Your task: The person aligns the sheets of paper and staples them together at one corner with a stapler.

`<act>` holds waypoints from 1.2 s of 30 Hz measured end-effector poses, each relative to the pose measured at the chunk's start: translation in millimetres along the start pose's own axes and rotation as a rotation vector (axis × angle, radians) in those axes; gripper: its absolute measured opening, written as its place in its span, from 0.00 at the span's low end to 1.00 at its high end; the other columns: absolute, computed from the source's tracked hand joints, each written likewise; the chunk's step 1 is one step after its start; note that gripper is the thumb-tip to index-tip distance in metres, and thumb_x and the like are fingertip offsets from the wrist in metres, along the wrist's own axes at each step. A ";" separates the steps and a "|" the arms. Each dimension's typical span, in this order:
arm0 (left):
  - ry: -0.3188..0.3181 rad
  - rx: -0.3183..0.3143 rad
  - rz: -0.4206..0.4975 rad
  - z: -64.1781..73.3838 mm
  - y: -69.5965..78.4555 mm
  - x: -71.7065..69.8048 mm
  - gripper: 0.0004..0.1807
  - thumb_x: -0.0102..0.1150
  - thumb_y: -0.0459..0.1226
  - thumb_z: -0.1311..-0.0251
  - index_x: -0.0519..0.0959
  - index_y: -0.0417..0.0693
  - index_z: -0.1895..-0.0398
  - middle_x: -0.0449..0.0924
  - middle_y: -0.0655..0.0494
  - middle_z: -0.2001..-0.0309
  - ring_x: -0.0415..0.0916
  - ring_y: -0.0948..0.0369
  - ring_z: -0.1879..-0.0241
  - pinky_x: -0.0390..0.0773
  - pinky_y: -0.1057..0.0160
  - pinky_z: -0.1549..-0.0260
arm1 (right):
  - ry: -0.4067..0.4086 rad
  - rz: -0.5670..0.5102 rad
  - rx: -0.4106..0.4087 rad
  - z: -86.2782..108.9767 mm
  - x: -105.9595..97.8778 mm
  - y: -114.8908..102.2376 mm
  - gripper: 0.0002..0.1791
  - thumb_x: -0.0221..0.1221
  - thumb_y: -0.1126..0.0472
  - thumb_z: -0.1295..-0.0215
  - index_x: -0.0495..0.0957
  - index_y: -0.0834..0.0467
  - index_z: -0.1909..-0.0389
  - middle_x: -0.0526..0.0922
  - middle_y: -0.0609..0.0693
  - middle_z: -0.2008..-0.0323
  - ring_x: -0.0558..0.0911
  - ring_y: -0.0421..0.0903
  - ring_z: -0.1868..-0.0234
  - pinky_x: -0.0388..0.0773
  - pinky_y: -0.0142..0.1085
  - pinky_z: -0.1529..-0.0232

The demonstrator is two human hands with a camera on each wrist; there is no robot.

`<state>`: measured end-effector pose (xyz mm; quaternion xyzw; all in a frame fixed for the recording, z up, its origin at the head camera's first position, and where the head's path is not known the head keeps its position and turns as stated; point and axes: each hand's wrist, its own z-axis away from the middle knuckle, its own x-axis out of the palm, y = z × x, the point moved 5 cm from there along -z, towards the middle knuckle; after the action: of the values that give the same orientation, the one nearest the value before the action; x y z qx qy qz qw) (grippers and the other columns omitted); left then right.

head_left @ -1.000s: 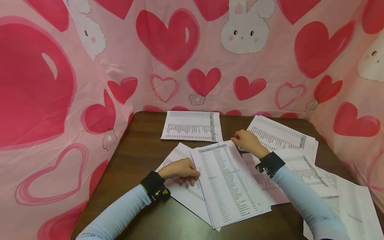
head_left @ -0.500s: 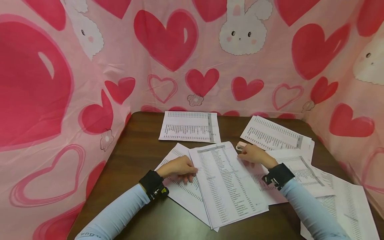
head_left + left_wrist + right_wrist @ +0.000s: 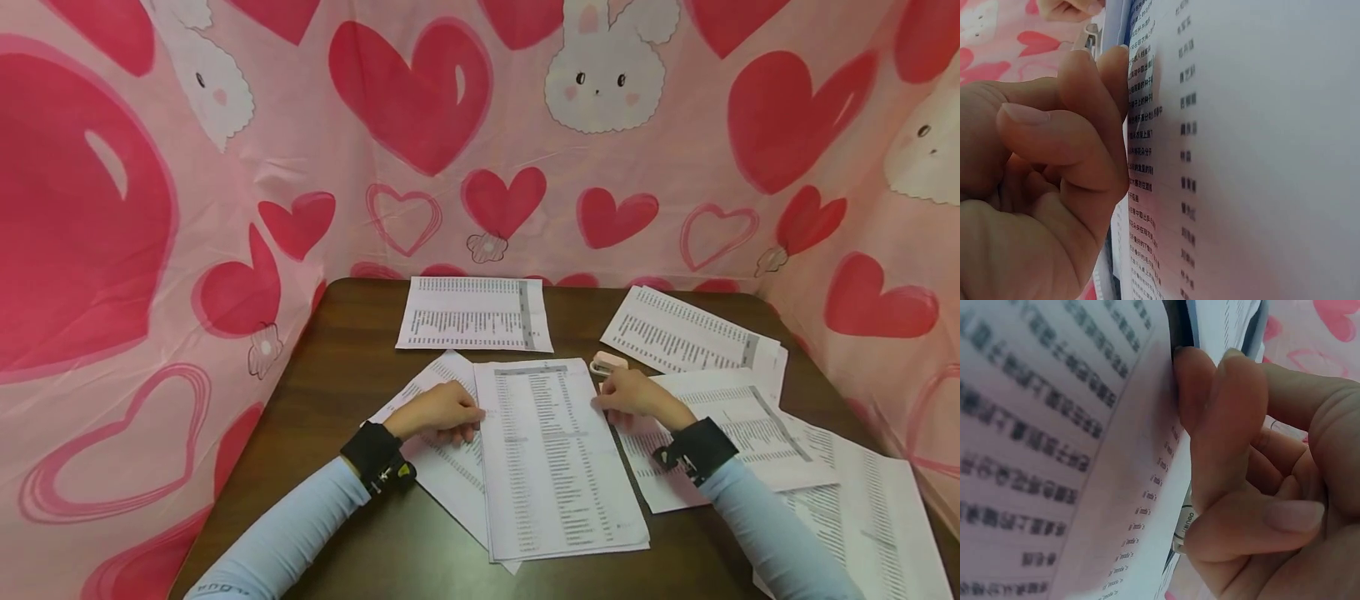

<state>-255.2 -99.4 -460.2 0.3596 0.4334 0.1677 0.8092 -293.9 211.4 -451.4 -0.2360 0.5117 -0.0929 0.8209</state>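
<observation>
A small stack of printed paper sheets [image 3: 555, 467] lies flat on the brown table, its long sides facing my two hands. My left hand [image 3: 438, 410] pinches the stack's upper left edge, fingers curled. In the left wrist view, the curled fingers [image 3: 1088, 144] meet the paper's edge. Opposite it, my right hand [image 3: 630, 396] has its fingertips on the upper right edge; the right wrist view shows curled fingers [image 3: 1229, 431] against that edge. Just beyond the right hand sits a small pale pink stapler [image 3: 609, 362]. Where paper passes between the fingertips is partly hidden.
Another printed sheet [image 3: 450, 462] lies slanted under the left hand and stack. Further sheets rest at the back [image 3: 472, 315], the back right [image 3: 682, 329], under the right arm [image 3: 738, 425] and at the front right [image 3: 877, 517]. A pink heart-print cloth [image 3: 420, 242] stands behind the table.
The right hand has left the stapler and come back to the stack's right edge. The stack has turned from slanted to nearly straight, its bottom swinging left; the left hand has shifted slightly left and up.
</observation>
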 end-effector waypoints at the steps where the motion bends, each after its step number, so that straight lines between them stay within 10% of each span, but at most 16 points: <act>1: 0.003 0.003 -0.008 -0.3 -0.5 -0.9 0.17 0.57 0.43 0.33 0.83 0.46 0.79 0.80 0.57 0.83 0.67 0.64 0.89 0.64 0.68 0.89 | -0.003 -0.001 0.004 1.1 0.6 -0.7 0.12 0.61 0.54 0.35 0.81 0.57 0.76 0.80 0.50 0.82 0.78 0.45 0.83 0.73 0.34 0.79; 11: 0.168 0.016 -0.138 -1.8 -8.2 -43.9 0.15 0.58 0.45 0.34 0.85 0.48 0.73 0.82 0.55 0.79 0.74 0.61 0.82 0.68 0.66 0.83 | 0.065 0.100 -0.133 2.7 -12.6 -20.9 0.11 0.61 0.54 0.35 0.82 0.58 0.72 0.78 0.48 0.80 0.75 0.43 0.85 0.71 0.35 0.81; 19: 0.394 -0.113 -0.317 3.5 -30.2 -90.6 0.13 0.57 0.46 0.35 0.84 0.46 0.64 0.79 0.51 0.69 0.73 0.56 0.72 0.67 0.62 0.75 | 0.050 0.088 -0.350 7.8 -1.7 -78.4 0.10 0.62 0.54 0.35 0.82 0.57 0.69 0.81 0.50 0.77 0.73 0.40 0.85 0.73 0.32 0.82; 36: 0.362 -0.190 -0.327 -3.0 -50.1 -91.0 0.16 0.59 0.47 0.37 0.82 0.43 0.63 0.81 0.51 0.67 0.74 0.56 0.71 0.69 0.61 0.74 | 0.006 0.275 -0.534 -27.7 52.6 -164.5 0.08 0.62 0.52 0.37 0.81 0.49 0.72 0.78 0.41 0.75 0.73 0.38 0.75 0.68 0.30 0.74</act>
<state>-311.3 -185.4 -444.9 0.1714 0.6056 0.1363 0.7651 -279.6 39.3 -423.9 -0.3717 0.5475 0.1562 0.7333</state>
